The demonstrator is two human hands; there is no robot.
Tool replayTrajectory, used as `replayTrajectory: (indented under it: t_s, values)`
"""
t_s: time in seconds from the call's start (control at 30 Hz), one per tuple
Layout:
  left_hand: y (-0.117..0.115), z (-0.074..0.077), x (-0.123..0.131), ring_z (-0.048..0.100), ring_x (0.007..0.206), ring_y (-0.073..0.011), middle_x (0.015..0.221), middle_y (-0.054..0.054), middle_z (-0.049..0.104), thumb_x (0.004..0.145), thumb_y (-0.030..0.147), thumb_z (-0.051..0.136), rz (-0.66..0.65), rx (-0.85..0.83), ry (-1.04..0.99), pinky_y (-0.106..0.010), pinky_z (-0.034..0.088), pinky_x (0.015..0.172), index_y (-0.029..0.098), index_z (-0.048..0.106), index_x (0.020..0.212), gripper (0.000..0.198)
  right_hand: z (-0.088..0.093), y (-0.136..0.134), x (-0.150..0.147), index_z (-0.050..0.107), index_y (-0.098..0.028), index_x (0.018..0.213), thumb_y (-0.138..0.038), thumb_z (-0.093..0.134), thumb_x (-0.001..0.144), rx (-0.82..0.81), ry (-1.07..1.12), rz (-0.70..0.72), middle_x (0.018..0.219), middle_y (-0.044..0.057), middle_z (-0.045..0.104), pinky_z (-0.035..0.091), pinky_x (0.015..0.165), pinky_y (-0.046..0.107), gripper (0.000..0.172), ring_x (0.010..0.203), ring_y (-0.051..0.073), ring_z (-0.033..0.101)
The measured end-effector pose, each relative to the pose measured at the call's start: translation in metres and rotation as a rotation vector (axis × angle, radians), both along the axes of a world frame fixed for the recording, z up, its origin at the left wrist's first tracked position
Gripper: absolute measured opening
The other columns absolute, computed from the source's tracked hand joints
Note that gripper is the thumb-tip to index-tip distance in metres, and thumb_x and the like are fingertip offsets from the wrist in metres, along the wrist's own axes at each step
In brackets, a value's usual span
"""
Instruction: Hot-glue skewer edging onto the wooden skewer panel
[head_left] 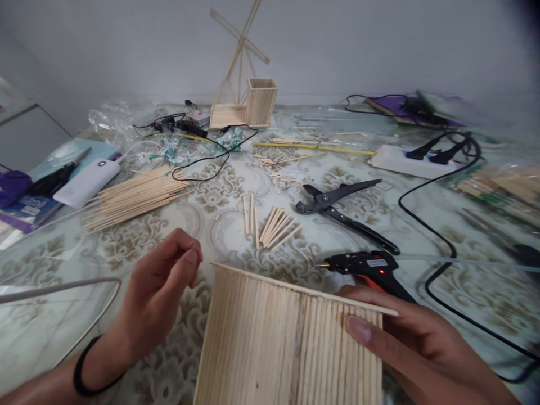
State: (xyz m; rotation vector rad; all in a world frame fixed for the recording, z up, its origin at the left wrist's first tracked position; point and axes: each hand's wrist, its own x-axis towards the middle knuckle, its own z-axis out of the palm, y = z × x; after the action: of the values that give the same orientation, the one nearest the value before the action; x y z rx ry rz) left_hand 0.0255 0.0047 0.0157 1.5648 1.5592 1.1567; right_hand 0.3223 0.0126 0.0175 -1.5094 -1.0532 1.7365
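My right hand grips a panel of glued wooden sticks by its right edge, thumb on the near face. A single stick runs along the panel's top edge and juts past both upper corners; the lower part is out of frame. My left hand, with a black band at the wrist, hovers left of the panel with its fingers curled closed, and nothing shows in it. Beyond the panel lie several short cut sticks. A black glue gun with a red light lies just past my right hand, and black-handled cutters lie behind it.
Long sticks lie in a pile at left, near a white power bank. A windmill-like stick model with a stick box stands against the wall. A power strip with black cables sits at right.
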Motion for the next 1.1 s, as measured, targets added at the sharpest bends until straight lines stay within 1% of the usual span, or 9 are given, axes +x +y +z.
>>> replayTrajectory:
  t_s: [0.1,0.2,0.33,0.5,0.63,0.73,0.9,1.0,1.1]
  values:
    - [-0.001,-0.003,-0.002,0.050,0.068,-0.0147,0.072,0.002,0.052,0.110,0.032,0.043,0.006,-0.009,-0.053,-0.029,0.044,0.062,0.023,0.053,0.073,0.038,-0.002,0.000,0.003,0.080,-0.028,0.072,-0.036,0.097,0.060,0.002,0.004,-0.013,0.068,-0.002,0.066,0.052,0.061,0.023,0.023,0.069,0.020,0.062]
    - [0.000,-0.001,0.000,0.052,0.067,-0.0139,0.072,0.003,0.054,0.109,0.040,0.048,-0.008,-0.060,-0.029,-0.027,0.045,0.063,0.023,0.058,0.079,0.036,-0.005,-0.001,0.005,0.082,-0.029,0.077,-0.037,0.097,0.060,0.000,-0.012,0.001,0.069,-0.001,0.069,0.053,0.062,0.026,0.025,0.071,0.022,0.062]
    - [0.003,0.004,0.004,0.063,0.074,-0.0160,0.085,0.000,0.068,0.103,0.045,0.059,-0.143,-0.199,-0.008,-0.025,0.052,0.063,0.026,0.071,0.100,0.023,-0.006,-0.002,0.005,0.081,-0.028,0.075,-0.043,0.097,0.062,0.007,0.004,0.038,0.071,-0.001,0.071,0.055,0.063,0.025,0.025,0.071,0.021,0.065]
    - [0.001,0.006,0.006,0.064,0.073,-0.0156,0.083,0.000,0.072,0.103,0.046,0.058,-0.300,-0.331,-0.049,-0.024,0.049,0.062,0.027,0.074,0.096,0.026,-0.011,-0.002,0.006,0.082,-0.030,0.077,-0.041,0.096,0.069,0.067,0.012,0.112,0.076,-0.001,0.075,0.058,0.065,0.021,0.019,0.073,0.019,0.070]
    - [0.000,0.003,0.006,0.057,0.068,-0.0139,0.077,0.001,0.065,0.103,0.047,0.058,-0.307,-0.384,-0.130,-0.023,0.042,0.058,0.023,0.069,0.087,0.031,-0.014,-0.001,0.009,0.085,-0.030,0.083,-0.038,0.096,0.070,0.092,0.034,0.095,0.077,-0.001,0.075,0.064,0.072,0.026,0.019,0.075,0.021,0.072]
    - [0.000,0.001,0.007,0.051,0.065,-0.0128,0.072,0.002,0.060,0.101,0.047,0.062,-0.305,-0.415,-0.203,-0.024,0.038,0.057,0.022,0.065,0.082,0.031,-0.012,-0.002,0.008,0.086,-0.029,0.085,-0.034,0.096,0.070,0.058,0.030,0.158,0.075,-0.001,0.074,0.065,0.076,0.030,0.019,0.072,0.020,0.071]
    - [0.000,0.000,0.008,0.042,0.062,-0.0117,0.067,0.004,0.052,0.097,0.047,0.067,-0.303,-0.460,-0.319,-0.024,0.031,0.056,0.020,0.061,0.076,0.034,-0.005,-0.004,0.004,0.085,-0.029,0.085,-0.037,0.095,0.071,0.004,0.017,0.109,0.076,-0.001,0.075,0.062,0.074,0.026,0.020,0.075,0.020,0.071]
    - [-0.001,0.001,0.008,0.042,0.062,-0.0112,0.067,0.004,0.052,0.096,0.047,0.068,-0.305,-0.490,-0.367,-0.024,0.030,0.056,0.020,0.061,0.076,0.035,-0.004,-0.004,0.003,0.085,-0.027,0.086,-0.042,0.095,0.071,0.025,-0.023,0.123,0.077,0.000,0.076,0.061,0.068,0.024,0.023,0.076,0.021,0.072]
    - [0.000,0.000,0.009,0.042,0.061,-0.0103,0.067,0.004,0.053,0.095,0.048,0.071,-0.305,-0.522,-0.412,-0.023,0.030,0.056,0.019,0.061,0.076,0.035,-0.006,-0.004,0.005,0.085,-0.027,0.089,-0.045,0.094,0.072,0.041,-0.046,0.140,0.078,0.001,0.076,0.062,0.070,0.026,0.026,0.075,0.021,0.071]
